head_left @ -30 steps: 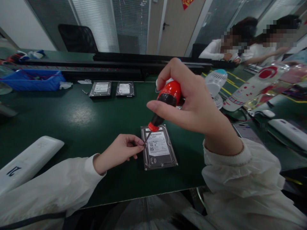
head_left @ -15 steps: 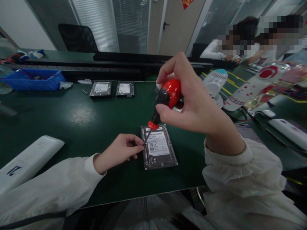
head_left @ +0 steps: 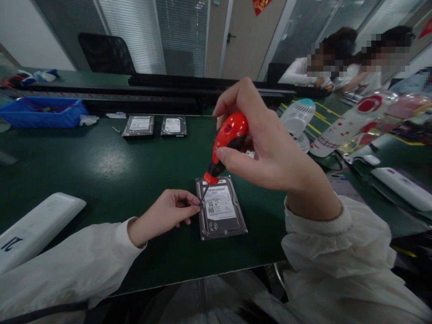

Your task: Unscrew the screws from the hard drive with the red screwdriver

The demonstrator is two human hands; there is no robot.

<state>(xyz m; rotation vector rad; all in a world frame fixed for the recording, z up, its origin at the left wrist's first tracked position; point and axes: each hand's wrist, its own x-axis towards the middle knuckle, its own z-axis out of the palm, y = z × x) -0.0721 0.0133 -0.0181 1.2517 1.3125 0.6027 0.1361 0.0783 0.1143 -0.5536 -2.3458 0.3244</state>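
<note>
A silver hard drive point(head_left: 221, 209) with a white label lies flat on the dark green table point(head_left: 111, 171) in front of me. My right hand point(head_left: 266, 144) is closed round the red and black handle of a screwdriver point(head_left: 225, 144), whose thin shaft slants down to the drive's left edge. My left hand point(head_left: 170, 213) rests on the table beside that edge, thumb and forefinger pinched at the screwdriver's tip. What they pinch is too small to make out.
Two more hard drives point(head_left: 139, 125) point(head_left: 173, 125) lie at the table's far side. A blue bin point(head_left: 42, 112) stands far left, a white fan point(head_left: 299, 119) to the right, a white long casing point(head_left: 37, 227) near left. Two seated people work at the back right.
My right hand has turned the screwdriver handle, so more red now faces me. The left hand and the drive have stayed put; my view has shifted slightly.
</note>
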